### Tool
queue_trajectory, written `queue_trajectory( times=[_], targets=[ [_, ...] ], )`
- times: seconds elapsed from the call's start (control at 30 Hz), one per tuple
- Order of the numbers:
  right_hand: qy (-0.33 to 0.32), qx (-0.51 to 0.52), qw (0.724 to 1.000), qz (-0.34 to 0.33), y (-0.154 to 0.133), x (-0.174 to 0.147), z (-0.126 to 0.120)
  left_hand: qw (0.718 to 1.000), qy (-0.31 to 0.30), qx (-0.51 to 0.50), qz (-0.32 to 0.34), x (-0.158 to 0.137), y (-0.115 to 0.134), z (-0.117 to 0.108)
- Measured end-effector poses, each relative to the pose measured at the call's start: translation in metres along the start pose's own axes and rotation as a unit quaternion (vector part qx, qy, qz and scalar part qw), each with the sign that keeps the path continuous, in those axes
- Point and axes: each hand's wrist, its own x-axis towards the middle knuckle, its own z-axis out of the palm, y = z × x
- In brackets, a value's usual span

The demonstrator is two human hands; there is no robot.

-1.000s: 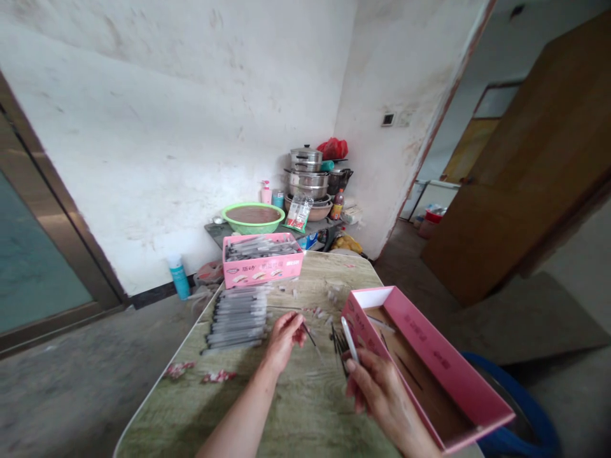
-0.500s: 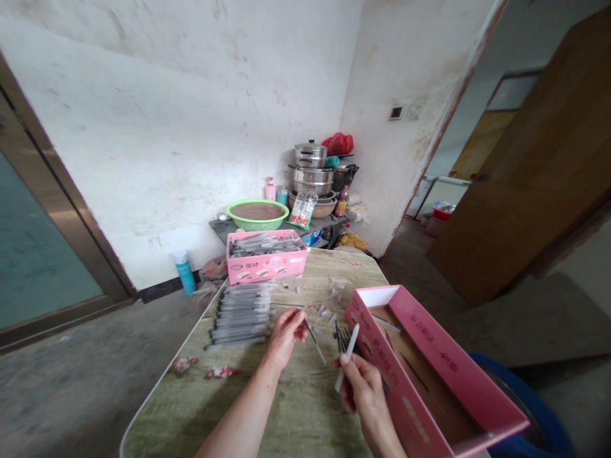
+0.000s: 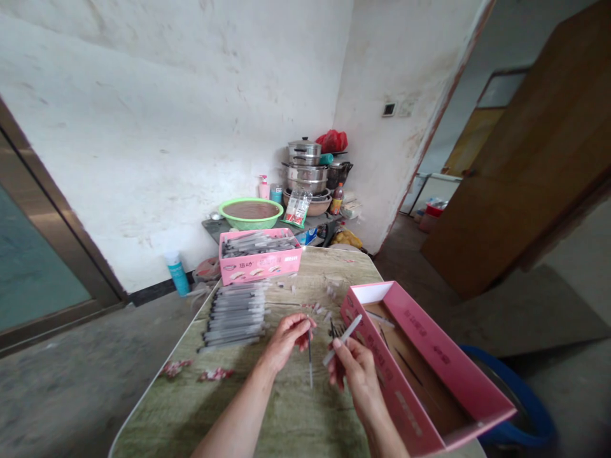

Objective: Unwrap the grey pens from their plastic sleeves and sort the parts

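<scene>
Between the thumb and fingers of my left hand point(image 3: 289, 338) is a thin dark pen refill point(image 3: 310, 364), pointing down toward the table with a paler lower end. My right hand point(image 3: 357, 369) pinches a translucent whitish pen barrel point(image 3: 352, 327), tilted up to the right. Several thin dark sticks point(image 3: 335, 328), like refills, show just behind that hand; whether its fingers hold them too I cannot tell. Left of my hands lies a row of grey translucent pens point(image 3: 233, 318). Small pale caps point(image 3: 328, 315) are scattered beyond my hands.
A pink box point(image 3: 260, 266) full of pens stands at the table's far left. The long open pink box point(image 3: 405, 407) at right contains a few thin dark sticks and a pale pen. Behind the table are a green basin point(image 3: 251, 222) and stacked steel pots point(image 3: 305, 175).
The refill in my left hand has swung from a slant to nearly upright. In my right hand the barrel leans further over to the right. The whole view has shifted slightly.
</scene>
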Motion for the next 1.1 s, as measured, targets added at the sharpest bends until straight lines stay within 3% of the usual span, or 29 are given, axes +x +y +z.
queue_trajectory(
  times=[0.37,0.8,0.97,1.1],
  targets=[
    [0.071,-0.03,0.996,-0.045,-0.016,0.034,-0.001,0.986,-0.118,0.101,-0.056,-0.005,-0.005,0.004],
    [0.02,-0.047,0.998,-0.022,-0.007,0.033,0.0,0.986,-0.135,0.076,-0.056,-0.003,-0.012,0.005],
    [0.028,-0.082,0.996,-0.022,-0.005,0.036,0.0,0.989,-0.135,0.026,-0.049,-0.004,-0.01,0.007],
    [0.049,-0.095,0.994,0.014,-0.007,0.037,0.003,0.993,-0.119,0.007,-0.023,-0.004,-0.01,0.01]
  ],
)
